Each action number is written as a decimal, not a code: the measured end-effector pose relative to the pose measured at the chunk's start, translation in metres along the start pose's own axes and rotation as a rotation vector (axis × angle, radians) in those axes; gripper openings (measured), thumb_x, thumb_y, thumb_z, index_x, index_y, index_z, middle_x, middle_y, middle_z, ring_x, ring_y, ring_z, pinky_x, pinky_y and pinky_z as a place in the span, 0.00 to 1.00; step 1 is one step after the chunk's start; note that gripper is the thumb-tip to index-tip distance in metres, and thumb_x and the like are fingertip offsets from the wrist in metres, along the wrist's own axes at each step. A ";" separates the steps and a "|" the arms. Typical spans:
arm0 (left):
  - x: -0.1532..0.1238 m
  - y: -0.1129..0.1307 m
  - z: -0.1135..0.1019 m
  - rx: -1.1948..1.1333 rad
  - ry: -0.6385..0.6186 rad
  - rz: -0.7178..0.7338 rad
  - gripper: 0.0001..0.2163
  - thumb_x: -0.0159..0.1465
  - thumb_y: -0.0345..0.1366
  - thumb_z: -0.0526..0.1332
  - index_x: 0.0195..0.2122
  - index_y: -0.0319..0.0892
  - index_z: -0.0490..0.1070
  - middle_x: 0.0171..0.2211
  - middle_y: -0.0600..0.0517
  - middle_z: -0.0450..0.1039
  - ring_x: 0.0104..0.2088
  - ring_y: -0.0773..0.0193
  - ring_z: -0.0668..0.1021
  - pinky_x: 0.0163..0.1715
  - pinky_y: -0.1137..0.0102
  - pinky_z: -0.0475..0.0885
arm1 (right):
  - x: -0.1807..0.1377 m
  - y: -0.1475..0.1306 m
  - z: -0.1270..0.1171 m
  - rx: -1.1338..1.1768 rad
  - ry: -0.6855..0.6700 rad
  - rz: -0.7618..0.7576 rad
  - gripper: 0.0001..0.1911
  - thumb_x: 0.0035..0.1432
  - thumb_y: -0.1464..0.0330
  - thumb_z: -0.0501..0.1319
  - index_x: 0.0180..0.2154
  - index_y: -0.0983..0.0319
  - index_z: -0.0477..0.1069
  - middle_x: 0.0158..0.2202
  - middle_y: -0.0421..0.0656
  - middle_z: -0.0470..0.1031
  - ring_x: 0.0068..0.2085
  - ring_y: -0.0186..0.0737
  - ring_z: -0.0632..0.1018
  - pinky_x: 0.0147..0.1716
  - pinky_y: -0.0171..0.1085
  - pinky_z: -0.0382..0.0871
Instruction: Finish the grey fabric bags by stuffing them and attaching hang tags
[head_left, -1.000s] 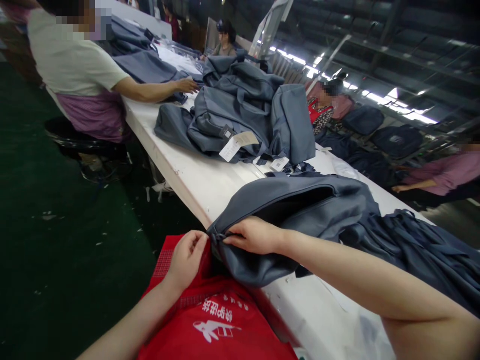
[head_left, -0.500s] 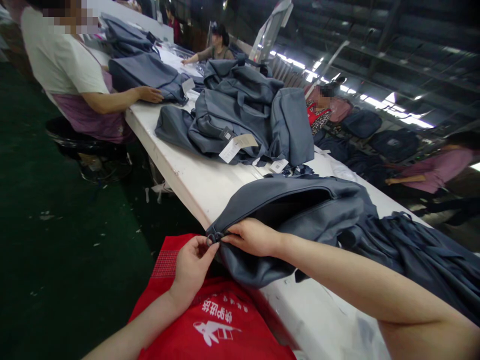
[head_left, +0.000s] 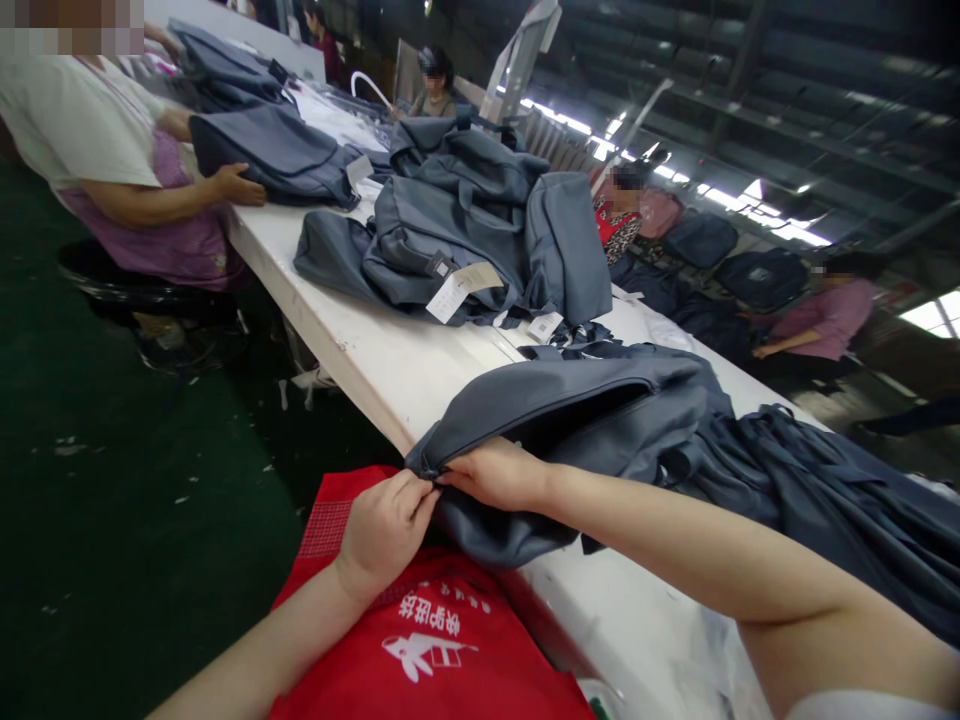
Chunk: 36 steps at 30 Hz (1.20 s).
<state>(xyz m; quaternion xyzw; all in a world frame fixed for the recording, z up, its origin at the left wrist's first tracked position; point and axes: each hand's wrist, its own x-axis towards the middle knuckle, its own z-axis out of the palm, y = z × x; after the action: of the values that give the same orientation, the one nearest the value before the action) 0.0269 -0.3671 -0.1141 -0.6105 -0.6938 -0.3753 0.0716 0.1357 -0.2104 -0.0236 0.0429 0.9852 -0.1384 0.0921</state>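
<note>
Here the left hand (head_left: 386, 525) is pinched on the zip end (head_left: 426, 467), and touching it the right hand (head_left: 495, 475) is clenched on the near corner of a grey bag (head_left: 600, 400). The bag lies low in the middle of the frame, hanging over the edge of the white table (head_left: 390, 370) above a red apron (head_left: 450, 640). The work seems to be at the start of the zip, whose opening gapes, and drawing it along would need the corner held taut; up the table lies a heap of bags (head_left: 480, 220), with a co-worker's hand (head_left: 236, 185) on another at upper left.
</note>
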 end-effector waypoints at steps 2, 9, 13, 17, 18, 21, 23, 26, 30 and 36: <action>-0.002 0.000 0.001 -0.048 -0.006 -0.043 0.07 0.67 0.34 0.57 0.32 0.42 0.71 0.27 0.51 0.73 0.28 0.62 0.75 0.29 0.67 0.67 | 0.002 -0.005 -0.001 -0.037 -0.025 0.045 0.12 0.66 0.66 0.55 0.41 0.62 0.76 0.43 0.46 0.79 0.44 0.44 0.78 0.41 0.36 0.68; 0.010 -0.005 -0.017 -0.188 0.086 -0.124 0.06 0.64 0.38 0.61 0.39 0.41 0.69 0.34 0.50 0.72 0.33 0.62 0.76 0.33 0.69 0.72 | -0.018 -0.021 -0.042 -0.190 -0.025 0.239 0.14 0.63 0.62 0.58 0.43 0.64 0.76 0.43 0.50 0.78 0.44 0.47 0.78 0.42 0.38 0.70; 0.047 0.000 -0.035 -0.078 0.207 0.073 0.08 0.62 0.34 0.63 0.43 0.42 0.73 0.53 0.41 0.66 0.50 0.52 0.74 0.49 0.60 0.73 | -0.046 -0.007 -0.079 -0.393 0.106 0.429 0.13 0.64 0.63 0.58 0.37 0.65 0.75 0.40 0.51 0.77 0.43 0.47 0.77 0.44 0.40 0.69; 0.095 0.020 -0.027 -0.018 0.054 0.207 0.13 0.63 0.33 0.60 0.48 0.48 0.74 0.70 0.46 0.38 0.67 0.39 0.51 0.62 0.46 0.57 | -0.061 0.032 -0.083 -0.443 0.237 0.568 0.24 0.63 0.58 0.59 0.53 0.69 0.69 0.48 0.55 0.73 0.51 0.51 0.73 0.51 0.43 0.65; 0.104 0.024 -0.020 -0.004 0.026 0.177 0.16 0.63 0.33 0.60 0.53 0.48 0.71 0.70 0.46 0.32 0.68 0.38 0.48 0.63 0.45 0.56 | -0.064 0.040 -0.080 -0.406 0.188 0.552 0.26 0.62 0.57 0.58 0.54 0.69 0.68 0.49 0.54 0.73 0.51 0.50 0.73 0.51 0.42 0.65; 0.118 0.029 0.006 0.044 -0.037 0.030 0.31 0.61 0.37 0.63 0.65 0.44 0.56 0.70 0.38 0.28 0.67 0.35 0.48 0.62 0.43 0.56 | -0.075 0.048 -0.069 -0.327 0.059 0.468 0.20 0.61 0.59 0.59 0.49 0.66 0.73 0.44 0.51 0.75 0.46 0.48 0.75 0.49 0.41 0.66; 0.116 0.027 0.019 0.043 -0.080 -0.043 0.37 0.60 0.38 0.64 0.68 0.43 0.48 0.69 0.35 0.32 0.67 0.34 0.50 0.61 0.43 0.58 | -0.089 0.039 -0.063 -0.304 0.042 0.432 0.17 0.60 0.60 0.60 0.43 0.65 0.76 0.40 0.50 0.76 0.43 0.47 0.76 0.47 0.42 0.67; 0.106 0.019 0.028 -0.041 -0.106 -0.041 0.31 0.65 0.39 0.59 0.67 0.47 0.48 0.67 0.37 0.44 0.65 0.40 0.58 0.58 0.46 0.64 | -0.115 0.014 -0.054 -0.240 0.029 0.406 0.19 0.59 0.57 0.60 0.44 0.64 0.76 0.39 0.50 0.75 0.41 0.47 0.75 0.45 0.42 0.68; 0.102 0.017 0.024 -0.178 0.003 0.064 0.25 0.67 0.34 0.53 0.66 0.49 0.53 0.52 0.42 0.68 0.52 0.50 0.73 0.52 0.54 0.71 | -0.148 -0.012 -0.039 -0.152 0.089 0.420 0.31 0.57 0.54 0.62 0.56 0.66 0.68 0.47 0.53 0.74 0.47 0.50 0.74 0.51 0.46 0.66; 0.146 0.034 0.005 -0.100 0.218 0.187 0.27 0.62 0.24 0.52 0.63 0.46 0.59 0.49 0.45 0.71 0.49 0.53 0.75 0.51 0.62 0.70 | -0.164 -0.025 -0.032 -0.077 0.197 0.453 0.35 0.59 0.56 0.61 0.63 0.67 0.60 0.57 0.54 0.69 0.53 0.50 0.72 0.55 0.46 0.64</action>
<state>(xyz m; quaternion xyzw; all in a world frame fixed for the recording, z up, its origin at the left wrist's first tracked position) 0.0231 -0.2494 -0.0215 -0.6308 -0.6026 -0.4650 0.1508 0.2883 -0.2349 0.0454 0.2723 0.9592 -0.0716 0.0259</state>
